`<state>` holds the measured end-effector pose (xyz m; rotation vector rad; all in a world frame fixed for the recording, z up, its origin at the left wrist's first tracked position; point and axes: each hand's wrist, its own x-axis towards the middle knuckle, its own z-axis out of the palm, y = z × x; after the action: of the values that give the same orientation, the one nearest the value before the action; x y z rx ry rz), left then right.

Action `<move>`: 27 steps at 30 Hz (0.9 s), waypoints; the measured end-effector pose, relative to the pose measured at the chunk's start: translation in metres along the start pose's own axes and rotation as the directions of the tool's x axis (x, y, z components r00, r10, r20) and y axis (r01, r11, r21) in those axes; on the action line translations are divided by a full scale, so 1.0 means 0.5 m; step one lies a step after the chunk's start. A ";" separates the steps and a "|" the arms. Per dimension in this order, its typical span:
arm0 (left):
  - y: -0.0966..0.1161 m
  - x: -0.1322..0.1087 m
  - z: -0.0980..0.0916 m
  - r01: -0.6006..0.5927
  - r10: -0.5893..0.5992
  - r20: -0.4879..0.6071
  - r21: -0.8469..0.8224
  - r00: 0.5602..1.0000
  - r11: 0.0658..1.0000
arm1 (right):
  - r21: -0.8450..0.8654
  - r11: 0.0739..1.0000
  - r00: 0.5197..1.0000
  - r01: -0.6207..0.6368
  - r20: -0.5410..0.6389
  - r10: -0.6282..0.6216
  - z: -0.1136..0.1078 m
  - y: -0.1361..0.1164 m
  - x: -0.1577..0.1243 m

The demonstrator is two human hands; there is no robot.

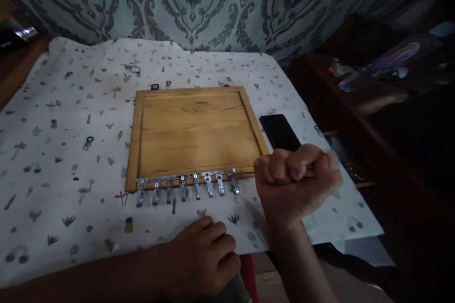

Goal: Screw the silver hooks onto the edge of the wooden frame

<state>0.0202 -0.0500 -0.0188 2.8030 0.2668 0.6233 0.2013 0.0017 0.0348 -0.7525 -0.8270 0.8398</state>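
Clamping around a slim yellow-handled tool (310,173), the right hand (296,177) is closed in a fist, the tool's thin shaft pointing left toward the end of a row of small silver metal hooks (183,192). Eight of these line the near edge of a framed rectangular light-brown wooden board (195,135), which lies flat mid-surface on a white cloth with small printed motifs (78,128). Near the surface's front edge, the left hand (206,255) has its fingers loosely curled; whether it holds anything cannot be told. A black rectangular phone (280,131) lies just right of the board.
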 end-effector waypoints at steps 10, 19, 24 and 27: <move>0.001 -0.005 0.012 0.017 -0.017 0.011 0.003 1.000 1.000 | -0.005 1.000 0.999 0.031 0.016 -0.031 -0.009 0.004 0.000; -0.004 -0.004 0.002 0.006 -0.006 -0.002 -0.021 1.000 1.000 | 0.001 0.999 0.998 0.053 -0.036 -0.053 -0.005 0.010 0.000; -0.006 -0.003 -0.004 -0.019 0.019 0.055 -0.008 0.998 1.000 | 0.006 0.998 0.997 0.067 -0.028 -0.067 -0.010 0.014 0.002; -0.005 -0.004 -0.001 -0.015 0.015 0.062 -0.003 0.998 1.000 | 0.018 0.998 0.998 0.056 -0.035 -0.055 -0.009 0.015 0.002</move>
<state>0.0179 -0.0480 -0.0198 2.8183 0.2324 0.5392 0.2032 0.0047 0.0267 -0.7225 -0.8048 0.7823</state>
